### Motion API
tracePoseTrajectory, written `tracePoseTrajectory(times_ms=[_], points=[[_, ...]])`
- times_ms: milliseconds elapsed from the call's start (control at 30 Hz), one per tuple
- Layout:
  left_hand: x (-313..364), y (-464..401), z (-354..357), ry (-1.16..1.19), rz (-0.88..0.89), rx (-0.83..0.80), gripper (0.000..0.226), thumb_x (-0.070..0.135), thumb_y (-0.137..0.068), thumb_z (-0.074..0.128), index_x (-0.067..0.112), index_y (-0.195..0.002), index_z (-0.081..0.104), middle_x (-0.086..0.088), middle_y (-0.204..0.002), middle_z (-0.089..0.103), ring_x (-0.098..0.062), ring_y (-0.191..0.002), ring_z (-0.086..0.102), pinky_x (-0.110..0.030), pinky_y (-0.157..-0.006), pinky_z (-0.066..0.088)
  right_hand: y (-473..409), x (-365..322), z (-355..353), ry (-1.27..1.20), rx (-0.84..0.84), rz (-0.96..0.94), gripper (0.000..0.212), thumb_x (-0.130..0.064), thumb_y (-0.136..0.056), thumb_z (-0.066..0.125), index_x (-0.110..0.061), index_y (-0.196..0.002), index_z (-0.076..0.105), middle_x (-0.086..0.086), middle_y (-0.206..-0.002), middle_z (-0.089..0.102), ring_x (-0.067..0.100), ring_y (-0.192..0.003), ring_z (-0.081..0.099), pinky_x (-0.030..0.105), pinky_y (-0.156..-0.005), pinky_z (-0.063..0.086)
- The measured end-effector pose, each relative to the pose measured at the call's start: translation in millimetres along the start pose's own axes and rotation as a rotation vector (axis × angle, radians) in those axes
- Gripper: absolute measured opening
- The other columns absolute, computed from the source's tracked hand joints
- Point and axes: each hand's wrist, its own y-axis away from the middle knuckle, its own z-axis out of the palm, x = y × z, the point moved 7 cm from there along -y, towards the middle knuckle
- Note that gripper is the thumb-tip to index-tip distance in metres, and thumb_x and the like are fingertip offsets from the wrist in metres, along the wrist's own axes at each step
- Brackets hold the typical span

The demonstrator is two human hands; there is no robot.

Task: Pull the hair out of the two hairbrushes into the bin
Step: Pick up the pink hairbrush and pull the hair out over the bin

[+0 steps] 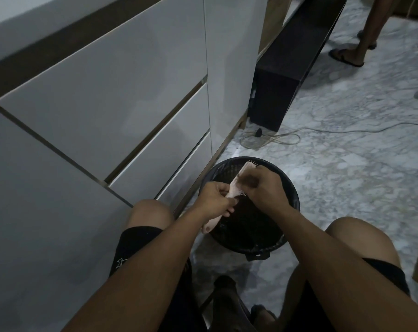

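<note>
A pale pink hairbrush (238,182) is held over a round black bin (290,212) on the floor between my knees. My left hand (215,200) grips the brush by its handle, whose end sticks out below the hand. My right hand (266,185) lies on the bristle side of the brush head, its fingers curled into the bristles. Whether hair is pinched under the fingers is hidden. Only one brush is in view.
White drawer fronts (107,104) rise on the left. A dark low cabinet (280,92) stands behind the bin, with a coiled cable (270,138) on the marble floor (347,164). Another person's legs (361,44) are at the far right.
</note>
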Motion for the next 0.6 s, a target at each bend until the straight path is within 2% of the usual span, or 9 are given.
tracePoseTrajectory(times_ms=[67, 167, 300, 400, 467, 600], points=[[0.6, 0.0, 0.1, -0.006, 0.007, 0.011, 0.025, 0.001, -0.087, 0.067, 0.004, -0.111, 0.068, -0.011, -0.091, 0.071, -0.012, -0.056, 0.063, -0.022, -0.048, 0.053, -0.7, -1.1, -2.7, -0.008, 0.026, 0.007, 0.015, -0.013, -0.08, 0.073, -0.015, -0.095, 0.077, 0.001, -0.096, 0.07, 0.01, -0.084, 0.064, 0.027, -0.082, 0.052], [-0.6, -1.3, -0.7, -0.012, 0.003, 0.028, 0.026, 0.001, -0.086, 0.067, 0.003, -0.112, 0.067, -0.014, -0.095, 0.072, -0.01, -0.053, 0.062, -0.02, -0.047, 0.052, 0.1, 2.7, -5.5, -0.034, 0.042, 0.072, 0.019, -0.01, -0.082, 0.069, -0.013, -0.099, 0.075, 0.004, -0.099, 0.074, 0.015, -0.09, 0.067, 0.025, -0.084, 0.049], [2.2, 0.0, -6.8, 0.033, -0.013, 0.061, 0.028, 0.0, -0.086, 0.068, 0.002, -0.114, 0.066, -0.011, -0.092, 0.07, -0.012, -0.054, 0.061, -0.02, -0.046, 0.052, -2.0, 18.6, -19.3, -0.076, 0.124, 0.278, 0.02, -0.008, -0.083, 0.062, -0.015, -0.099, 0.074, 0.003, -0.098, 0.073, 0.015, -0.09, 0.064, 0.027, -0.085, 0.049], [4.1, 0.7, -9.3, 0.05, -0.015, 0.087, 0.028, 0.0, -0.086, 0.068, 0.003, -0.113, 0.066, -0.005, -0.085, 0.069, -0.012, -0.054, 0.061, -0.019, -0.045, 0.051, -2.7, 26.9, -24.9, -0.067, 0.143, 0.36, 0.02, -0.01, -0.082, 0.062, -0.015, -0.097, 0.074, 0.004, -0.099, 0.073, 0.02, -0.097, 0.065, 0.034, -0.09, 0.052], [4.3, 1.2, -10.4, 0.054, -0.013, 0.115, 0.029, 0.0, -0.085, 0.068, 0.004, -0.113, 0.067, -0.002, -0.083, 0.068, -0.011, -0.054, 0.06, -0.02, -0.045, 0.05, -1.8, 30.0, -27.0, -0.048, 0.156, 0.392, 0.018, -0.01, -0.082, 0.062, -0.014, -0.095, 0.074, 0.005, -0.1, 0.073, 0.023, -0.101, 0.064, 0.033, -0.092, 0.049], [4.4, 2.9, -12.9, 0.013, -0.014, 0.159, 0.027, 0.0, -0.084, 0.068, 0.006, -0.111, 0.068, -0.006, -0.09, 0.069, -0.012, -0.058, 0.059, -0.023, -0.049, 0.049, 0.5, 36.6, -33.2, -0.004, 0.198, 0.468, 0.019, -0.009, -0.083, 0.059, -0.011, -0.094, 0.074, 0.009, -0.105, 0.072, 0.027, -0.106, 0.062, 0.031, -0.092, 0.046]])
